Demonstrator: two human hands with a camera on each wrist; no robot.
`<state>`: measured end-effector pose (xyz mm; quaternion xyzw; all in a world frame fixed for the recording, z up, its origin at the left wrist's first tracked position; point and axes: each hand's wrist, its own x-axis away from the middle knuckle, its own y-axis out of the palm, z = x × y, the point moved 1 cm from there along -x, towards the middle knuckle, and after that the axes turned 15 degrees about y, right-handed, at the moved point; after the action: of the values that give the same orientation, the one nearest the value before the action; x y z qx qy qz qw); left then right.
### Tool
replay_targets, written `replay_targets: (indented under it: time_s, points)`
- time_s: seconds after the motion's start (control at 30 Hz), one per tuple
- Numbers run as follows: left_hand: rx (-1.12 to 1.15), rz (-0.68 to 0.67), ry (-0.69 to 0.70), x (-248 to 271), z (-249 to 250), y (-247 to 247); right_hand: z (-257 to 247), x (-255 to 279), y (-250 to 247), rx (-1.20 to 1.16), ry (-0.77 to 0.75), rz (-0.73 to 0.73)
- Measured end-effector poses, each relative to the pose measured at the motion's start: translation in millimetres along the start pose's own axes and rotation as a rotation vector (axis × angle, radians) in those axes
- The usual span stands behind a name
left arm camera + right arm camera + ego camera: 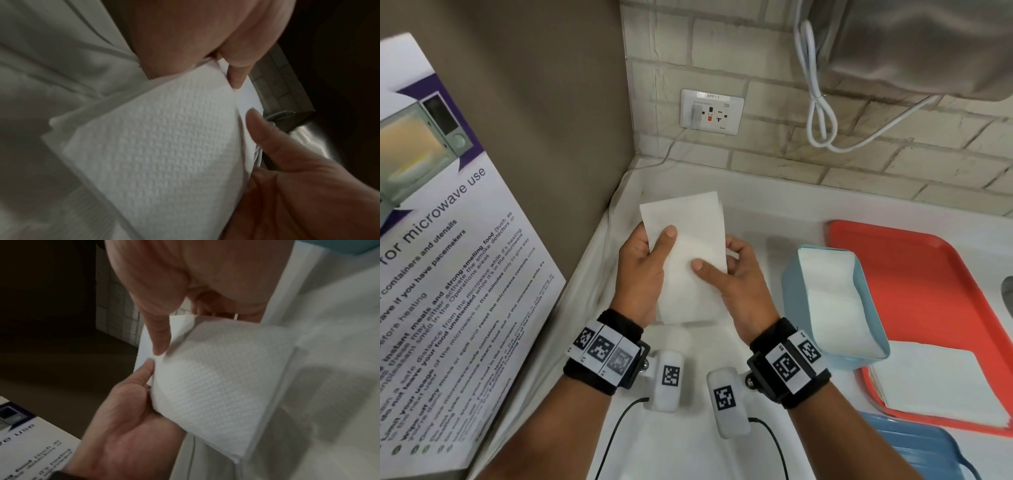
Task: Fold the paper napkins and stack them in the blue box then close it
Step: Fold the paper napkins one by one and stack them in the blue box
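A person holds a white embossed paper napkin folded into a long strip (690, 253) above the white bench (763, 212), between both hands; the left hand (643, 270) grips its left edge, thumb laid across the top face and the fingers (141, 374) curled behind it; the right hand (736, 274) grips the right edge the same way, thumb pressed on the front and the other fingers hidden behind the paper in the head view; the wrist views show the napkin's layered edges and dimpled texture, with each thumb pinching the sheet against the fingers beneath; just to the right of the hands stands the open light-blue box (794, 294), holding white folded napkins (828, 291) inside it, its far side resting against an orange-red plastic tray (914, 260); a flat stack of unfolded white napkins (938, 380) lies on the near end of that tray; a blue lid (921, 448) lies near the tray's front edge; a printed microwave-use poster (448, 274) leans at the left.
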<state>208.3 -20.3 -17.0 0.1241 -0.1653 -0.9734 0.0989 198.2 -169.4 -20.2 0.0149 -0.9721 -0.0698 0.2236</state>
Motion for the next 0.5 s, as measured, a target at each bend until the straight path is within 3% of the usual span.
replay_targets:
  time_s: [0.17,0.33,0.4,0.5]
  points:
    - [0.051,0.035,0.015,-2,0,1,5,4,-4,0.074,-0.007,-0.162]
    - [0.217,-0.023,-0.350,-6,1,-6,5,1,-9,0.079,-0.003,-0.209]
    - [0.205,-0.030,-0.355,-8,5,-6,8,0,-13,0.109,0.026,-0.251]
    - [0.203,-0.003,-0.257,-15,11,-11,19,-2,-25,0.258,0.063,-0.252]
